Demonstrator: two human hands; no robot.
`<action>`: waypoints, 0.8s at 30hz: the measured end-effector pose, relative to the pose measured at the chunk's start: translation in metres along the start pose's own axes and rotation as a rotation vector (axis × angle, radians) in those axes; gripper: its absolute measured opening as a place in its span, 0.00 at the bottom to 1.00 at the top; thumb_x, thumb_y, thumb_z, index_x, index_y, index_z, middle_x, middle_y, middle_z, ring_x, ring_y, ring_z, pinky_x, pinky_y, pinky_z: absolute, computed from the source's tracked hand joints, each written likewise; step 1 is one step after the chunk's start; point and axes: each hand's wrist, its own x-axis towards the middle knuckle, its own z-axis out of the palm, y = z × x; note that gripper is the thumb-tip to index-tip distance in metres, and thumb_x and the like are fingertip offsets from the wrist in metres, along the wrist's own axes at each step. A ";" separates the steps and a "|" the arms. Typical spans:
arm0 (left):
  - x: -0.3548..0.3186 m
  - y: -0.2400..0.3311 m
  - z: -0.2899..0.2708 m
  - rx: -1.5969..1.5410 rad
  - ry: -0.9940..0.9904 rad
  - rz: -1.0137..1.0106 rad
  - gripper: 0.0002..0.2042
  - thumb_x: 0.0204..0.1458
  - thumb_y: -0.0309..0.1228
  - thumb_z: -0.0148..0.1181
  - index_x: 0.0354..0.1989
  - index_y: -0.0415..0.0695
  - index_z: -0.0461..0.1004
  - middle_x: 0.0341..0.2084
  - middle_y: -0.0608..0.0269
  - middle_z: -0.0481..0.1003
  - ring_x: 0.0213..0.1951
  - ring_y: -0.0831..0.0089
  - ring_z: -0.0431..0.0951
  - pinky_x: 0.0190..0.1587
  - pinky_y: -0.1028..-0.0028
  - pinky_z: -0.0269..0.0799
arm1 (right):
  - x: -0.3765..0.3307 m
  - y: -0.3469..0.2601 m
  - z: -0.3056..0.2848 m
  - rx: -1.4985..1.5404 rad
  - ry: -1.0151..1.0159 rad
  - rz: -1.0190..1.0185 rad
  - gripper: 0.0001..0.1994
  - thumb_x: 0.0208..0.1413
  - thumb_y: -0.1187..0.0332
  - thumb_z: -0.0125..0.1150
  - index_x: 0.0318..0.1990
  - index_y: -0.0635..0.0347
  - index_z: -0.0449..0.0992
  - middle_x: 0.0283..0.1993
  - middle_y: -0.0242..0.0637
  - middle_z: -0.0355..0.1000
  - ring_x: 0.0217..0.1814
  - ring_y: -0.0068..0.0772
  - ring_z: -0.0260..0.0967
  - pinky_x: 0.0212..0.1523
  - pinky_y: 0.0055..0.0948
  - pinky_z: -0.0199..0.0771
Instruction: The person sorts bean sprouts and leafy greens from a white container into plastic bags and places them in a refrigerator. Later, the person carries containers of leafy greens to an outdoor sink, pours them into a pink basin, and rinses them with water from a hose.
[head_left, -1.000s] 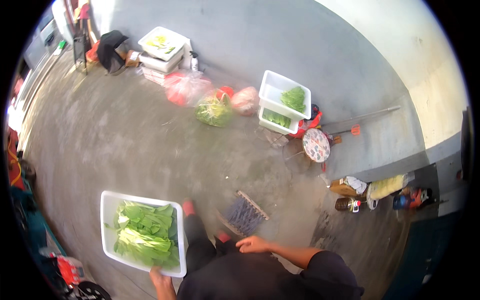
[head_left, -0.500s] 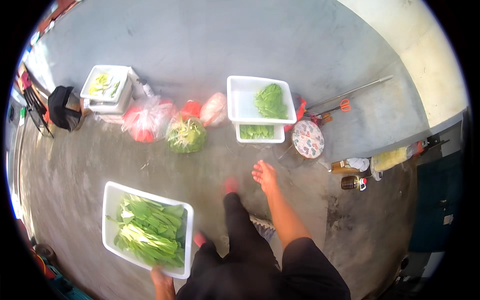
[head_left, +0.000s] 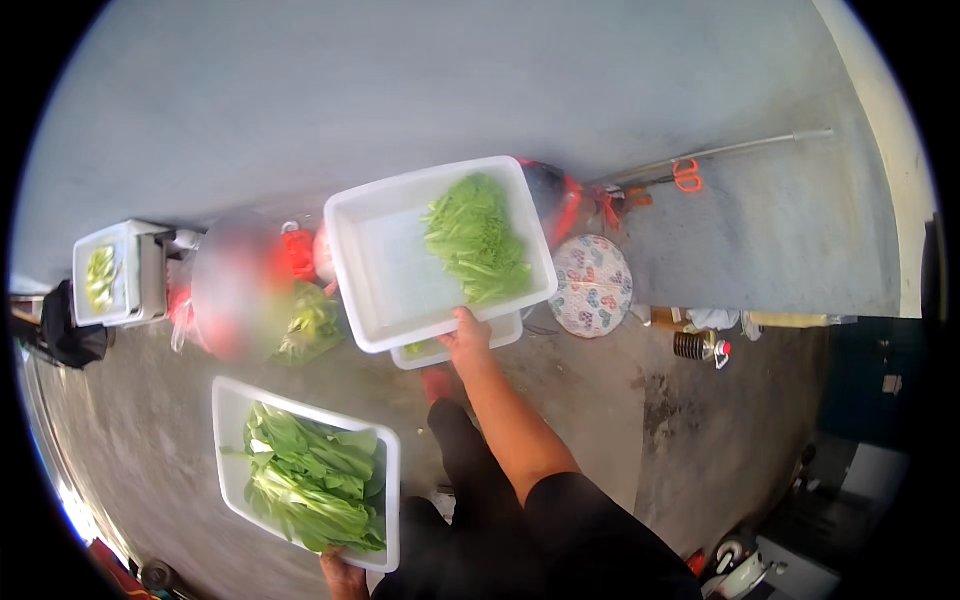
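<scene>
My left hand [head_left: 343, 573] is closed on the near edge of a white plastic tub [head_left: 391, 500], held low at the left. Long leafy greens [head_left: 315, 475] fill most of that tub. My right hand [head_left: 467, 335] grips the near rim of another white tub [head_left: 375, 275], with the fingertips over the rim and the other fingers underneath hidden. A bunch of green leaves [head_left: 478, 240] lies in its right half. Beneath it a second white tub [head_left: 508, 330] shows partly, with a bit of green inside.
A round stool with a patterned top [head_left: 592, 287] stands right of the tubs. Orange-handled scissors [head_left: 688, 176] and a bottle of dark liquid [head_left: 695, 346] are farther right. Bagged greens [head_left: 308, 322] sit on the floor. Stacked white tubs [head_left: 148, 280] stand far left.
My right hand has reached forward and taken hold of the upper tub's near rim. That tub now appears larger, tilted and farther left. My left hand still holds its tub of greens.
</scene>
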 end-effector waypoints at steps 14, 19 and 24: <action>0.036 0.012 0.076 0.262 -0.157 -0.034 0.29 0.38 0.26 0.57 0.54 0.42 0.58 0.48 0.55 0.65 0.49 0.56 0.65 0.52 0.56 0.61 | 0.081 -0.155 -0.206 0.595 0.384 -0.071 0.03 0.44 0.71 0.53 0.27 0.57 0.66 0.21 0.30 0.68 0.20 0.23 0.67 0.21 0.22 0.71; 0.048 0.013 0.065 0.358 0.127 -0.049 0.21 0.48 0.33 0.50 0.51 0.39 0.61 0.46 0.53 0.65 0.47 0.59 0.65 0.51 0.60 0.62 | 0.148 -0.114 -0.239 0.784 0.472 -0.072 0.07 0.46 0.66 0.54 0.28 0.58 0.66 0.23 0.31 0.69 0.21 0.25 0.67 0.20 0.21 0.69; 0.048 0.009 0.049 0.255 -0.024 -0.010 0.23 0.49 0.37 0.52 0.53 0.42 0.58 0.47 0.54 0.65 0.48 0.57 0.65 0.51 0.56 0.63 | 0.145 -0.065 -0.198 0.618 0.201 -0.018 0.17 0.49 0.61 0.56 0.42 0.63 0.66 0.37 0.37 0.69 0.36 0.31 0.67 0.36 0.26 0.68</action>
